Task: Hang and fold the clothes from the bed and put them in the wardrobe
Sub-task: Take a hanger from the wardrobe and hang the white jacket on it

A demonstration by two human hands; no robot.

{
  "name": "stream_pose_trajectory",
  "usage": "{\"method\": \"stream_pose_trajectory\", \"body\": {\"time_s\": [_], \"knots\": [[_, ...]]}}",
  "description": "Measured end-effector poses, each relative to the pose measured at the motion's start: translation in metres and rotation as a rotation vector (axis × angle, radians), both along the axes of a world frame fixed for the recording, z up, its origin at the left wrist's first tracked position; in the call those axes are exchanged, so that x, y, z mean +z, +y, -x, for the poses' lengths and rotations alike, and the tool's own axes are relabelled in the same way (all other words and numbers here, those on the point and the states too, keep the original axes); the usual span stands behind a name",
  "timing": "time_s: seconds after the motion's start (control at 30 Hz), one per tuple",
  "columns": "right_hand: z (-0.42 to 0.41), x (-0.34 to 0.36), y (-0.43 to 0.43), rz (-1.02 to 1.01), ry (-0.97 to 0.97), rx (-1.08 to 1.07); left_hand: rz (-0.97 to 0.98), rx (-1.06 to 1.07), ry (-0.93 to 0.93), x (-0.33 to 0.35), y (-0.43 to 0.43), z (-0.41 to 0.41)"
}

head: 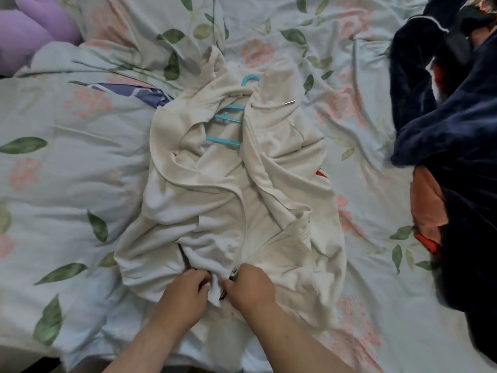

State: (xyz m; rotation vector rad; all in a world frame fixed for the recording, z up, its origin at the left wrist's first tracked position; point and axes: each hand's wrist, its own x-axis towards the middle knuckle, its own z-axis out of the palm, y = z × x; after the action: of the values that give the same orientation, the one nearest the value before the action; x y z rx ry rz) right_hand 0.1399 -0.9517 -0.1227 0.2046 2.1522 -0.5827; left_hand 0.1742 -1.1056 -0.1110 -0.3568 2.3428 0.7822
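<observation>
Both hands at the near edge of the bed, left hand (185, 289) and right hand (250, 285) pinching the hem of a cream jacket (228, 189) spread over a blue hanger (228, 119).

Both bare forearms enter from six o'clock and converge toward the centre. The left hand (185, 288) lies knuckles up, fingers curled and pinching toward three o'clock. The right hand (248, 285), just beside it, curls its fingers toward nine o'clock.
</observation>
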Motion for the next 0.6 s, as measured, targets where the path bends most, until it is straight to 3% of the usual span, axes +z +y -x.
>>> {"method": "stream_pose_trajectory", "body": {"time_s": [0.23,0.43,0.6], "knots": [[0.012,-0.002,0.018,0.182,-0.048,0.072,-0.09,-0.028,-0.073,0.005,-0.008,0.01],[0.011,0.02,0.031,0.336,0.079,0.165,-0.271,0.058,-0.2,0.015,0.009,0.021],[0.012,0.031,0.038,0.345,0.177,0.185,-0.382,0.166,-0.2,0.022,0.018,0.024]]}}
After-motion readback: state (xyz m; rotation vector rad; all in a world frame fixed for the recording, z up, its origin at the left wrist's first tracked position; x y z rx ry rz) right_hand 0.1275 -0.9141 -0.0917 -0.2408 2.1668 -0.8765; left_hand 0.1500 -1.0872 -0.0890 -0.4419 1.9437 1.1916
